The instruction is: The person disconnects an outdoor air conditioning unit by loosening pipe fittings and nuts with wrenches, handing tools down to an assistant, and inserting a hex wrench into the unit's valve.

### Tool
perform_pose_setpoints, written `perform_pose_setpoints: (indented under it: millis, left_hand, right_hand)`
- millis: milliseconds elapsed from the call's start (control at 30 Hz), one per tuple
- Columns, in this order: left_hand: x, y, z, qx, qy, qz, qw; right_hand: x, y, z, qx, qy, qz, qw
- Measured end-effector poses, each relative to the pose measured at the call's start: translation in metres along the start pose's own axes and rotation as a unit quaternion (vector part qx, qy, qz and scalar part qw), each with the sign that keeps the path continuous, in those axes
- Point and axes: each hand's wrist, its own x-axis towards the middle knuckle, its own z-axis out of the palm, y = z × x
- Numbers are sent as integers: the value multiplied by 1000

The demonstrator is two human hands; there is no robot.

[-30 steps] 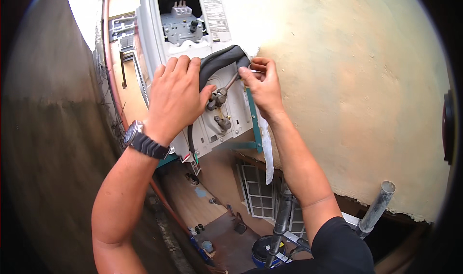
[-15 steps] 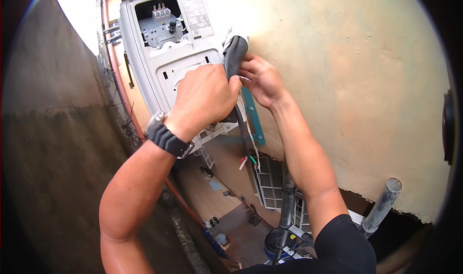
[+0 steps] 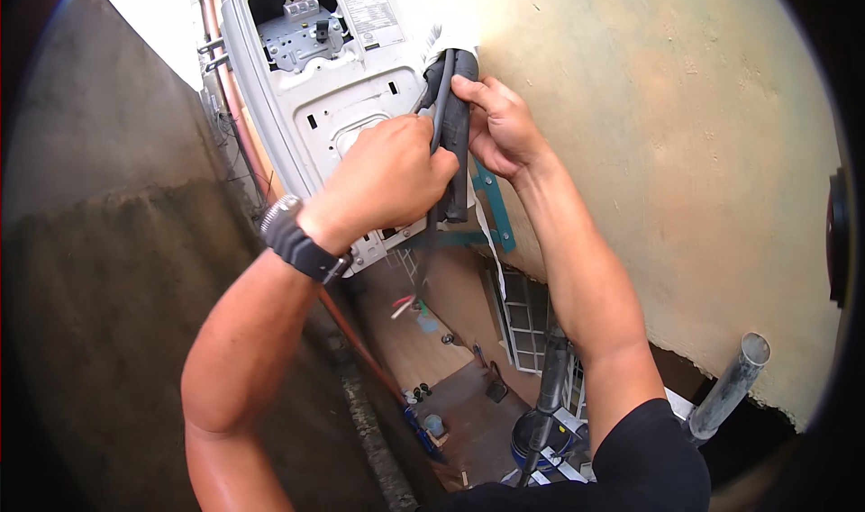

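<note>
My left hand, with a dark watch on its wrist, is closed around a black electrical cable. The cable's lower end hangs beneath that hand and shows red, white and green wires, somewhat blurred. Beside the cable runs a thick black foam-covered pipe. My right hand grips this pipe from the right, thumb on its front and the other fingers partly hidden. Both hands work in front of a white air-conditioner outdoor unit, whose open wiring compartment shows a terminal block.
A teal bracket and a white strip are by the beige wall. A dark wall stands at left. Far below lie a floor, a metal grille and a bucket. A grey pipe sticks up at right.
My right hand has risen and now grips the foam-covered pipe with its thumb. The cable shows apart from the pipe, and its wire ends have swung left. The view has shifted slightly.
</note>
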Motion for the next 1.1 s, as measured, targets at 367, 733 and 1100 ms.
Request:
perform_pose_setpoints:
  millis: [367,733,1100]
  left_hand:
    - [92,-99,-133,449,159,336,813]
    - [23,-84,-41,357,336,181,853]
    - [-114,47,180,-394,111,-76,909]
  right_hand:
    - [4,31,-15,-436,89,-138,885]
    - [7,51,-19,-517,155,-246,805]
    - [2,39,-20,-518,119,-234,814]
